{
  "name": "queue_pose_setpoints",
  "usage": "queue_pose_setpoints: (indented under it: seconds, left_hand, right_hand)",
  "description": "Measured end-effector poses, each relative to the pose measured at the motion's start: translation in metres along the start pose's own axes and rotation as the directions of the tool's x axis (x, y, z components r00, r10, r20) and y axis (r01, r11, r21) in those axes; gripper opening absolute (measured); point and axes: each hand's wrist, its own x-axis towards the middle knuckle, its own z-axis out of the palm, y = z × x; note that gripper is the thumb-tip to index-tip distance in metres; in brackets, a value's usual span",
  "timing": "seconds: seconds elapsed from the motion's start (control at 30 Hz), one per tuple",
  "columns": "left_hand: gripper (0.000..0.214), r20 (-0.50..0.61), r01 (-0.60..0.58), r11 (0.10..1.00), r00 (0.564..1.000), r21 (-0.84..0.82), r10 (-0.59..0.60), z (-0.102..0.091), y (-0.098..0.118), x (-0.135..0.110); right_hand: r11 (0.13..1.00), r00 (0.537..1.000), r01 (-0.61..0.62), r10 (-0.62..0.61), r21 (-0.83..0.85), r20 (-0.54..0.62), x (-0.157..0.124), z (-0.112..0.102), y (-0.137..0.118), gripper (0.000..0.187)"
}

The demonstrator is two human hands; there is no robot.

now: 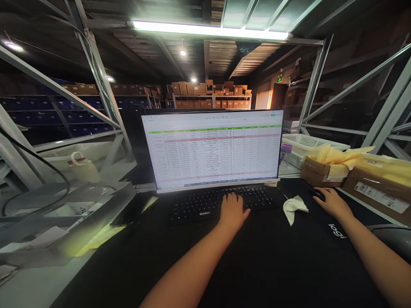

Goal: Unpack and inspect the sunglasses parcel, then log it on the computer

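My left hand point(231, 210) lies over the right half of a black keyboard point(189, 205), fingers stretched onto the keys and thumb out to the side. Farther right, my right hand point(333, 204) is curved over a dark computer mouse point(317, 194), which it mostly covers. Behind the keyboard stands a wide monitor point(215, 154) showing a spreadsheet with a green header row and some pink rows. Both hands are on a black desk mat point(257, 265). A crumpled white tissue point(293, 208) lies between the keyboard and the mouse.
Cardboard boxes point(379, 192) with yellow envelopes and a white perforated basket point(316, 143) line the right side. At left are a clear tray point(73, 231) with papers and a cream-coloured handled container point(84, 167). Metal rack posts point(96, 72) frame the desk; box-filled shelves point(212, 100) stand behind.
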Motion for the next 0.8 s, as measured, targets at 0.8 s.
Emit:
queue_pose_setpoints:
  seconds: [0.8]
  left_hand:
    - [0.059,0.001,0.011,1.0,1.0,0.02,-0.011,0.001,0.0006,0.0008]
  right_hand:
    - [0.999,0.999,0.037,-0.037,-0.005,0.0,-0.0006,0.0011,0.0003,0.062]
